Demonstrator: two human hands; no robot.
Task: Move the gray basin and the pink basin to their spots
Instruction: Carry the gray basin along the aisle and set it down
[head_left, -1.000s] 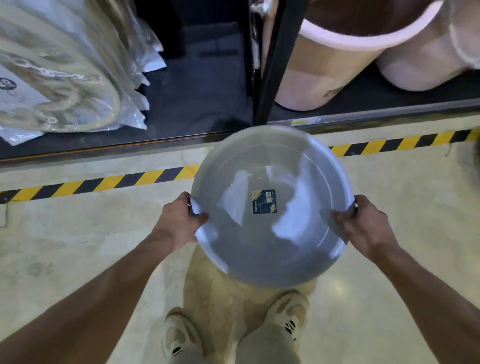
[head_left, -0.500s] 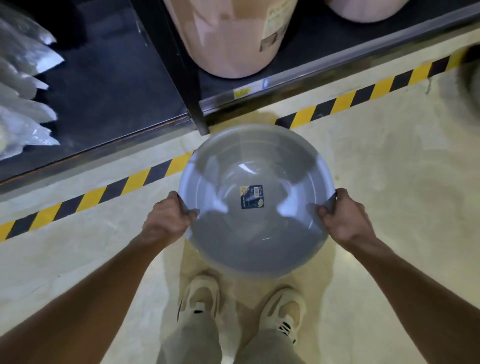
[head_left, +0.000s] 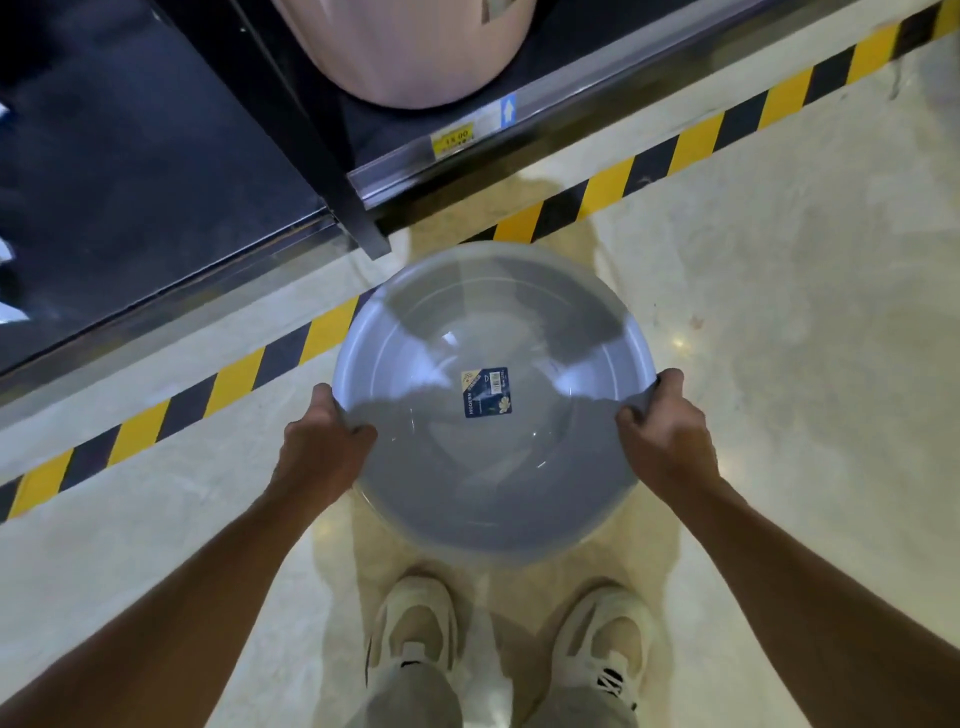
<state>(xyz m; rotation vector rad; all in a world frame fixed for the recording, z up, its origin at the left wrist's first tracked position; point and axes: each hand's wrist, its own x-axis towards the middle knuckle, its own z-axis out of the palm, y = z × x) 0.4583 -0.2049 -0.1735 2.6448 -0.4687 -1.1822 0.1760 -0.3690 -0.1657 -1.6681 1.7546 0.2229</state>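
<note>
I hold a round gray basin (head_left: 488, 467) level in front of me, above my shoes, with a blue label stuck at its inner centre. My left hand (head_left: 319, 447) grips its left rim, thumb inside. My right hand (head_left: 667, 441) grips the right rim the same way. A pink container (head_left: 415, 57) stands on the low dark shelf at the top of the head view; only its rounded lower part shows.
A low black shelf (head_left: 467, 140) with a metal front rail and a yellow price tag runs across the top. A black upright post (head_left: 332, 171) divides it. Yellow-and-black hazard tape (head_left: 649, 166) lines the pale floor along the shelf.
The view has swung: the shelf and hazard tape now run more steeply and sit closer. The basin stays held in both hands, a little lower in view.
</note>
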